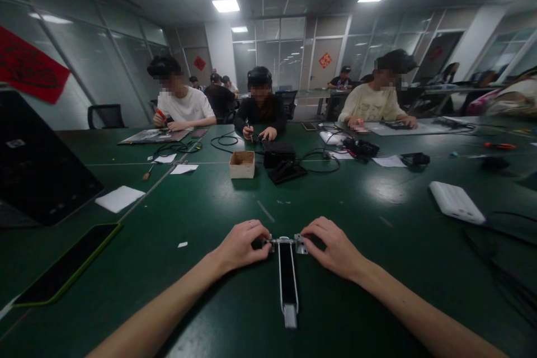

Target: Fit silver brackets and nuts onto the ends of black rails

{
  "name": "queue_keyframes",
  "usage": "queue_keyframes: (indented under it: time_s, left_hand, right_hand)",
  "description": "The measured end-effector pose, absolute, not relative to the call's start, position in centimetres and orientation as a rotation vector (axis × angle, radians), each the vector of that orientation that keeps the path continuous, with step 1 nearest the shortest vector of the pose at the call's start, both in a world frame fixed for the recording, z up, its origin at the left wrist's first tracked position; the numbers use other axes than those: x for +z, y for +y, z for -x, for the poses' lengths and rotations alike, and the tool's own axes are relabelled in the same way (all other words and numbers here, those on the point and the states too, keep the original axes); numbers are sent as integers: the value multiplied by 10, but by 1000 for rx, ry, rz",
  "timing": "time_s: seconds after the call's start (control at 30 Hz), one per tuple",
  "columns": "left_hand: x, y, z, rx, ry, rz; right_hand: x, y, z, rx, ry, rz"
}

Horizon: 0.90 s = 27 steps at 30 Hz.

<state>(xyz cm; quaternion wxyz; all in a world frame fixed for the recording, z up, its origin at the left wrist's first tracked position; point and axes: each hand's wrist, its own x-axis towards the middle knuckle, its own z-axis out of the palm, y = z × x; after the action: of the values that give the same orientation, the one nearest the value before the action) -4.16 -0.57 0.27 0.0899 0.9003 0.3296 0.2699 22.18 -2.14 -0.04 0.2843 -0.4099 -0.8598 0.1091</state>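
A long, narrow metal device [288, 277] with a black strip down its middle and a pale frame lies on the green table, its long side pointing toward me. At its far end a small metal bracket [301, 244] juts out on the right, and another metal piece [272, 242] juts out on the left. My left hand [243, 243] pinches the left piece between thumb and fingers. On the other side, the fingers of my right hand [333, 246] are closed on the right bracket's outer edge. My fingertips partly hide both pieces.
Ahead stand a small open cardboard box [242, 170] and a black case [279, 155] with cables. A green-edged phone [67, 265] and a laptop [37, 162] are at left, a white power bank [456, 202] at right. Several people sit across the table [201, 201].
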Motion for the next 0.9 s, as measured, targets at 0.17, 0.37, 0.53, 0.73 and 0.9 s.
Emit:
queue_keyframes:
  time_s: [0.17,0.37,0.53,0.73,0.9]
  left_hand:
    - [3,-6,41,768,995,-2632]
    - [4,-6,41,750,982,-2655]
    - [3,-5,42,717,937,-2655]
    - [5,-6,46,699,933,-2544]
    - [6,-7,45,703,928,-2494]
  right_hand:
    - [-4,-23,-217,329,-2327,1071]
    - [-2,-24,-214,352,-2355,1083]
    - [-4,-22,-217,431,-2362,1096]
    - [-4,-22,-217,461,-2357,1116]
    - [-3,-23,-217,476,-2352,1117]
